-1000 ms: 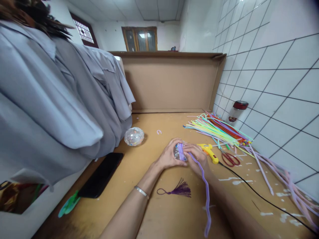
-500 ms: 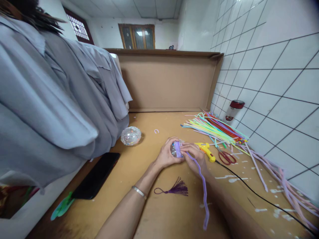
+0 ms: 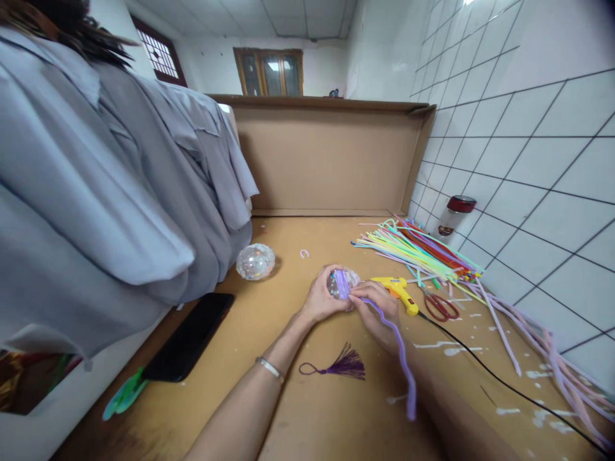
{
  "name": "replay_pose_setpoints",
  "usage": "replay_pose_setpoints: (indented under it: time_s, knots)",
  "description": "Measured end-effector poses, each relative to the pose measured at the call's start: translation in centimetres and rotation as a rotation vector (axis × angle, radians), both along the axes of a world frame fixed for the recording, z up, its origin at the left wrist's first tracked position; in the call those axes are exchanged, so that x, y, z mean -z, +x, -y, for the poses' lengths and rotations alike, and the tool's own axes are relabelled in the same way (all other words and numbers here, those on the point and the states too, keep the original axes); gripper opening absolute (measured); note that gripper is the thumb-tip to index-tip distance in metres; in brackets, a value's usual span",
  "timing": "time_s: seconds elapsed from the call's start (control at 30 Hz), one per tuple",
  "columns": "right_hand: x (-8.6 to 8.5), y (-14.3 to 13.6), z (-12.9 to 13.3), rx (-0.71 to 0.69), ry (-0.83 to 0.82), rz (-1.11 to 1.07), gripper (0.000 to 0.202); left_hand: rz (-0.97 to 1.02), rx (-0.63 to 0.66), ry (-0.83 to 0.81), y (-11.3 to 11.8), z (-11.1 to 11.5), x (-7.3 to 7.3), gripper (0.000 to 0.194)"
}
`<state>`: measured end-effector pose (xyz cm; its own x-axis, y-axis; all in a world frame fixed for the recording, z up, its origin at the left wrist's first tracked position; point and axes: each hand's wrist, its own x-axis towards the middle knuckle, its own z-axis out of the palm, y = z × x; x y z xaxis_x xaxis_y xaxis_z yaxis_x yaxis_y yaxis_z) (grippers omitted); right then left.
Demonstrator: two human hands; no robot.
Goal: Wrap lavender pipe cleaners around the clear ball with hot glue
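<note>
My left hand (image 3: 323,296) is wrapped round a small clear ball (image 3: 353,276) banded with rows of purple pipe cleaner. Between the fingertips of my right hand (image 3: 379,308), a purple pipe cleaner (image 3: 402,358) is pinched against the ball's lower right side. Its long free end hangs down over my right wrist toward the table's near edge. A dark purple tassel (image 3: 344,365) with a looped cord lies below my hands. Farther left sits a clear faceted bowl-like piece (image 3: 255,261) with coloured specks. The ball's underside is hidden by my fingers.
Right of my hands lie a yellow glue gun (image 3: 409,302) with a black cord, red-handled scissors (image 3: 441,307) and a heap of coloured pipe cleaners (image 3: 413,250). A jar (image 3: 455,214) stands by the tiled wall. A black phone (image 3: 189,338) lies left, near a grey-clothed person (image 3: 120,192).
My right fingers have shifted slightly down along the ball, with the pipe cleaner's free end swinging to the right. More of the ball's right side shows. The whole view has moved slightly.
</note>
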<state>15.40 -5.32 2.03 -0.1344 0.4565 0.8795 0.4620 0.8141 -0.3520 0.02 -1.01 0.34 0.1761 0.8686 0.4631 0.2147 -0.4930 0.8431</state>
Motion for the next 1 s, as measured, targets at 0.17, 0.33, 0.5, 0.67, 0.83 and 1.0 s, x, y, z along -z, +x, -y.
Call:
replay_pose_setpoints:
  time_s: [0.17,0.33,0.5,0.67,0.83,1.0]
  knots:
    - [-0.3,-0.4,0.6,0.03,0.001,-0.001,0.009,0.029,-0.022,-0.012,-0.3,-0.5,0.2,0.071]
    - [-0.9,0.6,0.5,0.154,0.033,0.181,0.012,0.145,-0.084,-0.158,-1.3,-0.7,-0.4,0.073]
    - [0.0,3.5,-1.5,0.485,-0.105,0.125,0.014,0.217,-0.097,-0.244,-1.3,-0.6,-0.8,0.069]
    - [0.1,5.0,-1.9,0.937,-0.466,0.456,0.029,0.191,-0.078,-0.24,-0.9,-0.5,-0.6,0.068]
    - [-0.4,4.8,-1.3,1.104,-0.703,0.729,0.05,0.187,-0.079,-0.262,-0.9,-0.7,-0.3,0.071]
    - [-0.4,5.4,-1.8,1.114,-0.863,0.668,0.052,0.223,-0.037,-0.25,-0.7,-0.7,-0.4,0.068]
